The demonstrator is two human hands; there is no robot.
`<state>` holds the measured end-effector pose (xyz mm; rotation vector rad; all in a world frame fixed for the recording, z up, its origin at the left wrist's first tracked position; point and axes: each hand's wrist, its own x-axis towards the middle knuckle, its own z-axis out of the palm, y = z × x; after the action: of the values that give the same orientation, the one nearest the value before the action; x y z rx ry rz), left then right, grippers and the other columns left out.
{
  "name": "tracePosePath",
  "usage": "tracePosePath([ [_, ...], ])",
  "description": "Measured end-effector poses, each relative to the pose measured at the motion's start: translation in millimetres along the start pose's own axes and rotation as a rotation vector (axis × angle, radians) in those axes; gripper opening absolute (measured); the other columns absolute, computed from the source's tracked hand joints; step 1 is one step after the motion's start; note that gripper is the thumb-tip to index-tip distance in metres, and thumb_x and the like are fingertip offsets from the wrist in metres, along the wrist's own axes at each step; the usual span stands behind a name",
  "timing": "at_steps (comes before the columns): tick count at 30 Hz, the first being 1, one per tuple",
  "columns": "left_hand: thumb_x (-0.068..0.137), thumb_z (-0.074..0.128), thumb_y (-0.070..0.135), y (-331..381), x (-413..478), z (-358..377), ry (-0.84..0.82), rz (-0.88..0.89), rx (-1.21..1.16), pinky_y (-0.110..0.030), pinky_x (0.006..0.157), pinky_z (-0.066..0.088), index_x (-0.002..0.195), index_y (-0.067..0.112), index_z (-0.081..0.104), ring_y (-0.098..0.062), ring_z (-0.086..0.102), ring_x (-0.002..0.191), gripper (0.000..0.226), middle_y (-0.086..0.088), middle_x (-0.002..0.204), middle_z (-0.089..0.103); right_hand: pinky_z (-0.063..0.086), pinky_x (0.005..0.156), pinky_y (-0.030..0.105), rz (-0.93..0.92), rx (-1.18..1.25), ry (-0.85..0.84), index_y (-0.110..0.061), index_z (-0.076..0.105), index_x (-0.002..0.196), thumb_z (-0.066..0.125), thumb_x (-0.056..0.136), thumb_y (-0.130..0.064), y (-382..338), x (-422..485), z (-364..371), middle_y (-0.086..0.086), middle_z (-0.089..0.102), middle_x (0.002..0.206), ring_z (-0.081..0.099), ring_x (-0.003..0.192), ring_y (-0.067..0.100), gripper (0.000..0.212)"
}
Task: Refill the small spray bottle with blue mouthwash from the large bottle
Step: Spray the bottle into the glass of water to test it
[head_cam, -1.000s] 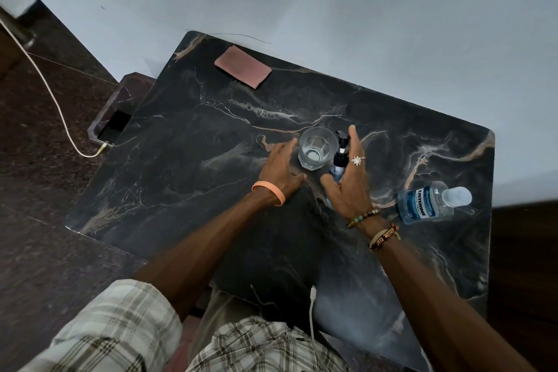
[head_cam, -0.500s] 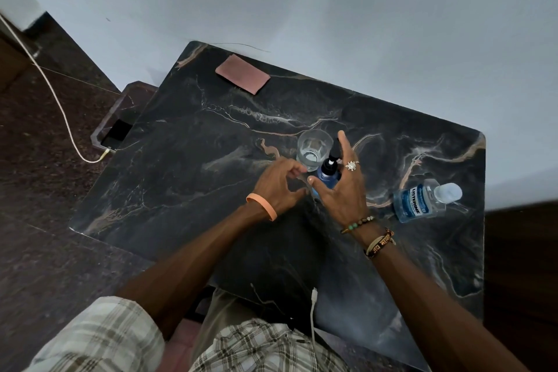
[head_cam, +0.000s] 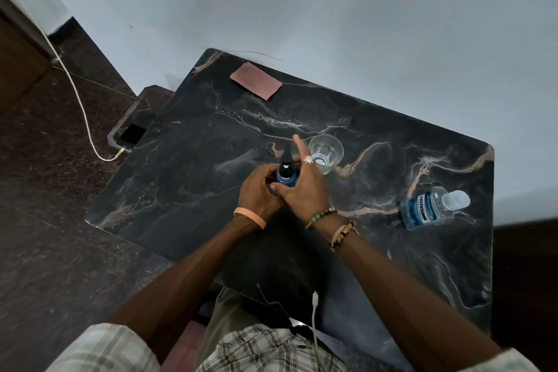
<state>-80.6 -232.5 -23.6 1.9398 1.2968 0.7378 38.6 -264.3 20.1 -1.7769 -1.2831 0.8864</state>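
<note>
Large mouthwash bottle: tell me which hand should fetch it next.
Right, probably. The large mouthwash bottle stands capped on the right hand's side; the left hand grips the small spray bottle and can steady it.

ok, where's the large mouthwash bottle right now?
In the head view the large mouthwash bottle sits on the table's right side, cap on, untouched, right of the right hand and below-right of the glass.

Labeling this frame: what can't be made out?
Head view only:
- small spray bottle: lower body, liquid level hidden by left hand and right hand.
- Spray head: dark, blurred; seated or loosened unclear.
- large mouthwash bottle: small label text unreadable.
- glass: contents unclear.
</note>
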Motion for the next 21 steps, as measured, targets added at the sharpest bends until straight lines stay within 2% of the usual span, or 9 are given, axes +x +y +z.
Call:
tracePosePath([
  [2, 0.069, 0.062, 0.055, -12, -3, -14, 0.077, -0.049, 0.013, -0.013, 0.069, 0.04, 0.096, 0.034, 0.057, -0.004, 0.054, 0.077, 0.035, 0.016, 0.088, 0.057, 0.044, 0.095, 0.024, -0.01, -0.027, -0.055, -0.033, 0.02, 0.15, 0.086, 0.066, -0.015, -10, 5, 16, -0.004, 0.055, 0.119, 0.055, 0.108, 0.01, 0.108],
  [5, 0.069, 0.072, 0.044, -35, -8, -29, 0.11, -0.167, 0.042, -0.024, 0.07, 0.049, 0.095, 0.028, 0.059, -0.008, 0.059, 0.077, 0.033, 0.011, 0.087, 0.062, 0.041, 0.092, 0.018, 0.02, -0.016, -0.144, -0.024, 0.022, 0.152, 0.081, 0.071, -0.01, -20, 8, 41, -0.008, 0.055, 0.113, 0.052, 0.103, 0.005, 0.101],
  [9, 0.071, 0.079, 0.023, -58, -17, -39, 0.125, -0.259, 0.063, -0.035, 0.074, 0.056, 0.093, 0.026, 0.06, -0.012, 0.062, 0.079, 0.03, 0.005, 0.089, 0.065, 0.033, 0.098, 0.018, 0.068, -0.041, -0.211, -0.02, 0.028, 0.15, 0.078, 0.076, -0.006, -19, 8, 66, 0.005, 0.055, 0.127, 0.05, 0.119, 0.017, 0.09],
  [13, 0.071, 0.077, 0.013, -69, -24, -39, 0.098, -0.291, 0.076, -0.035, 0.077, 0.055, 0.096, 0.018, 0.062, -0.018, 0.061, 0.082, 0.03, -0.001, 0.091, 0.064, 0.038, 0.101, 0.022, 0.078, -0.101, -0.253, -0.014, 0.035, 0.147, 0.079, 0.075, -0.007, -13, 5, 79, 0.008, 0.055, 0.132, 0.051, 0.124, 0.022, 0.085],
  [17, 0.072, 0.077, 0.013, -72, -27, -37, 0.086, -0.309, 0.075, -0.025, 0.076, 0.049, 0.097, 0.017, 0.061, -0.016, 0.06, 0.082, 0.03, -0.001, 0.093, 0.064, 0.037, 0.093, 0.016, 0.051, -0.117, -0.257, -0.012, 0.052, 0.134, 0.081, 0.072, -0.008, -9, 5, 80, 0.007, 0.061, 0.127, 0.056, 0.12, 0.021, 0.068],
  [21, 0.071, 0.078, 0.011, -72, -26, -38, 0.062, -0.312, 0.07, -0.027, 0.079, 0.05, 0.1, 0.014, 0.061, -0.016, 0.06, 0.084, 0.034, -0.004, 0.096, 0.065, 0.043, 0.101, 0.025, 0.058, -0.12, -0.285, -0.011, 0.055, 0.131, 0.082, 0.073, -0.011, -9, 7, 79, 0.006, 0.062, 0.128, 0.057, 0.12, 0.02, 0.063],
])
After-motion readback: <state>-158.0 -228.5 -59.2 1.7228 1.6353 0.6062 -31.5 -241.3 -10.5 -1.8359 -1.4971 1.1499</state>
